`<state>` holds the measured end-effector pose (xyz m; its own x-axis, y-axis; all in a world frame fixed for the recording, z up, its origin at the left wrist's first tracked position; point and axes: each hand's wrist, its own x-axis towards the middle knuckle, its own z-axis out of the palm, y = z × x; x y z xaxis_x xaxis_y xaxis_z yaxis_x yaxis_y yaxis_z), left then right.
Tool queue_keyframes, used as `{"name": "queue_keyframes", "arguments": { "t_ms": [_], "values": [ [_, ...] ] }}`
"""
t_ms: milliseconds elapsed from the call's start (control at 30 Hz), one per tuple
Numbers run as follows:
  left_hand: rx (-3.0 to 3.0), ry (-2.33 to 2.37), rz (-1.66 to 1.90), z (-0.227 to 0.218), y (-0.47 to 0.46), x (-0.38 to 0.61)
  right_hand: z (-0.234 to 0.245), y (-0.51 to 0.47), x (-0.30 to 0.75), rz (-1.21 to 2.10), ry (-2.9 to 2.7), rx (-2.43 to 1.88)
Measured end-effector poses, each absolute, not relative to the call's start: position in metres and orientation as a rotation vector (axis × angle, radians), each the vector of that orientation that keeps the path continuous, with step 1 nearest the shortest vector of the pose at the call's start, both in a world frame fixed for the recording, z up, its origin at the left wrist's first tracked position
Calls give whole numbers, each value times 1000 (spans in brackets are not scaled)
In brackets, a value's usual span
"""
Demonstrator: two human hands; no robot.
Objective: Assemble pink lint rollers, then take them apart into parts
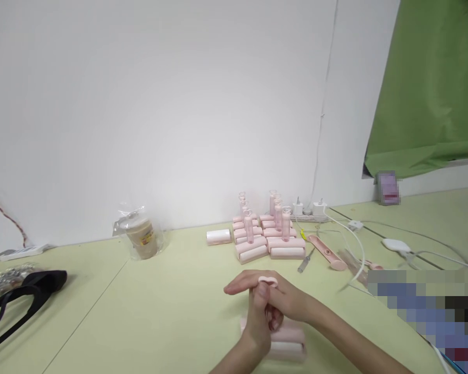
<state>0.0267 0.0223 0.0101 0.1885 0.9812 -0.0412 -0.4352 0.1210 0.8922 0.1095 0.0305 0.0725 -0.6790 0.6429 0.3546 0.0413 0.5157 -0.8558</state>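
Observation:
My two hands meet low in the middle of the view, over the pale green table (171, 311). My left hand (258, 318) comes up from the bottom edge with its fingers curled and its thumb pointing up. My right hand (286, 301) reaches in from the right, its fingers stretched leftward across the left hand. A small pink piece (268, 281) sits on top of the right fingers, against the left thumb. Just below the hands lie pink and white rollers (290, 344), partly hidden by them.
A stack of pink rollers with upright pink tubes (267, 236) stands by the wall, and a single white roller (219, 237) lies left of it. To the right are a pink handle (327, 253), chargers and white cables (353, 234). A bagged cup (141, 238) and a black strap (27, 291) lie at the left.

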Motion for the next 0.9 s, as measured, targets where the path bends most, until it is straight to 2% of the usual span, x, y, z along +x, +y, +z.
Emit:
{"name": "queue_keyframes", "arguments": {
  "t_ms": [167, 367, 567, 767, 900],
  "values": [
    [867, 820, 1129, 18, 15, 26, 62, 28, 111, 1401, -2016, -806],
    [911, 745, 1132, 15, 18, 26, 68, 26, 112, 1224, -2047, -749],
    [982, 753, 1170, 5, 22, 26, 75, 19, 108, 1188, -2118, -927],
    [1183, 622, 1111, 10, 24, 18, 57, 18, 121, 1108, -1929, -974],
    [1389, 522, 994, 22, 25, 5, 35, 12, 146, 1037, -2049, -1086]
  ]
}}
